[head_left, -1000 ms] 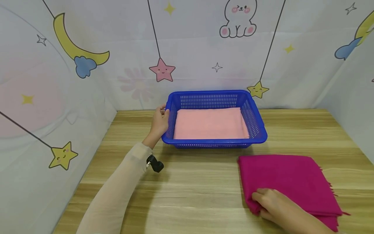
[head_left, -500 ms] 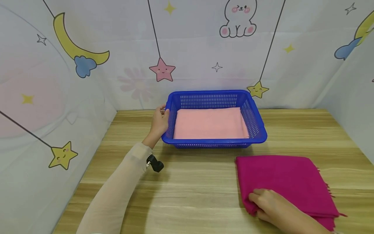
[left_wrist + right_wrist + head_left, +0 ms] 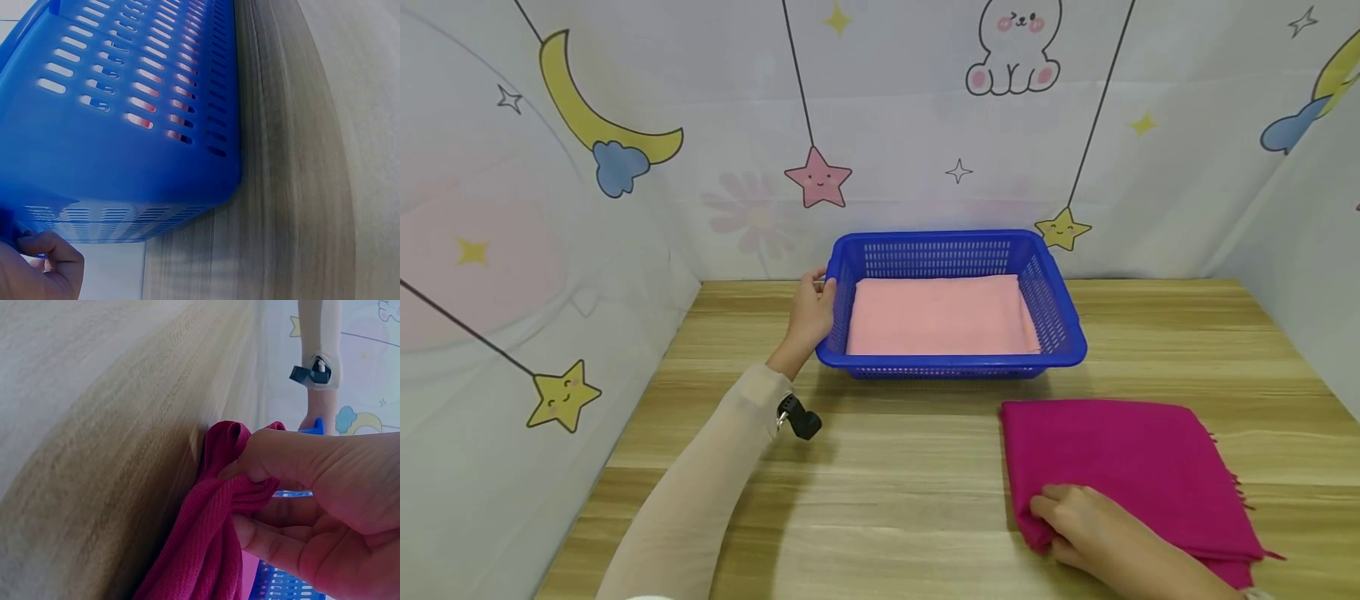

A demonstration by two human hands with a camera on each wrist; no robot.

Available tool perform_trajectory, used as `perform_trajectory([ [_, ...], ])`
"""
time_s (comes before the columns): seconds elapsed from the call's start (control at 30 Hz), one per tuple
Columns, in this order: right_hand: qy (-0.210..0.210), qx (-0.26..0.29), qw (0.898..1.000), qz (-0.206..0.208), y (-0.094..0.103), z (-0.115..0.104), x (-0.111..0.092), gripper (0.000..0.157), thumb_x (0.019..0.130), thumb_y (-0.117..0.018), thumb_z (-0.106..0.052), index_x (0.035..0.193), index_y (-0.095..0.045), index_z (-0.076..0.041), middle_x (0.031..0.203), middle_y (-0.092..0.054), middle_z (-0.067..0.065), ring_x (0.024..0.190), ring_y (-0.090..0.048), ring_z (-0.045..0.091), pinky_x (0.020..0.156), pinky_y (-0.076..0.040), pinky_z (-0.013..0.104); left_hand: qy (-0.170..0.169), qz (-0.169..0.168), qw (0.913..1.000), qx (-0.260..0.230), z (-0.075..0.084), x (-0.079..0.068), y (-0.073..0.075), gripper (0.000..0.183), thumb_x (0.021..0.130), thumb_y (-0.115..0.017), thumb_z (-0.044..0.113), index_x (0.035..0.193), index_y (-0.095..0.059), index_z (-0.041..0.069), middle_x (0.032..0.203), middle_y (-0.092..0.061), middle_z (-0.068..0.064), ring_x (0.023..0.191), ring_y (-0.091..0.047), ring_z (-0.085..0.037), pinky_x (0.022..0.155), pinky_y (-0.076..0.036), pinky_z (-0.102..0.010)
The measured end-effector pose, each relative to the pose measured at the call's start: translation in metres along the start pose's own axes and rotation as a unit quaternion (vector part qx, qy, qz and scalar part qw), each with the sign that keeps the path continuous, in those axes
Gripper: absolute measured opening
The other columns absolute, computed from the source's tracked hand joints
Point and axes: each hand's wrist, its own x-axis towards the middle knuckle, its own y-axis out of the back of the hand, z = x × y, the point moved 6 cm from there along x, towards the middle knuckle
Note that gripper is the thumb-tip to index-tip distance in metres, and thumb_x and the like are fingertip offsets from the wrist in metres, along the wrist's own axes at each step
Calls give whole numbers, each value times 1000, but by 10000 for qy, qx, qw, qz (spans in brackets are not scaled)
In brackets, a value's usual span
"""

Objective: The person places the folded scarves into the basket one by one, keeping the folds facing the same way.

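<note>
Magenta cloth [image 3: 1120, 450], folded into a flat, layered pad, is found on the table [image 3: 880, 483] in front of the blue basket [image 3: 951, 362] and off toward its right, apart from it. Its near left corner is pinched by the right hand [image 3: 1097, 525]: in the right wrist view the thumb is laid over the folds and the fingers are set beneath, so that the gap between them is filled by bunched fabric. The left end of the basket is held by the left hand [image 3: 810, 312], with fingers curled at the rim; how firmly it is gripped cannot be told.

As far as can be judged, about half of the work is done: a folded pink cloth [image 3: 936, 317] is already laid flat within the basket, while the magenta one, seemingly fully folded, is left outside it. Loose fringe [image 3: 1236, 483] is seen along its right edge.

Direct entry to the basket is barred by its raised front wall, and most of its floor is covered by the pink cloth. Behind the basket a printed backdrop [image 3: 895, 108] is hung. Near its left front corner, a small black device [image 3: 801, 418] is worn at the wrist.
</note>
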Motion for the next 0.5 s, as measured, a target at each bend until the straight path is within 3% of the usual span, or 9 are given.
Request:
perform_trajectory([
  [0.5,2,-39,10000,46,0,-3,2,26,70,-73,6,78,-58,-14,70,-43,-13,62,-37,0,53,-37,17,2,24,10000,38,-1,1,0,44,108,-42,18,146,-40,-5,122,-57,-25,106,-57,-35,90,-49,-46],
])
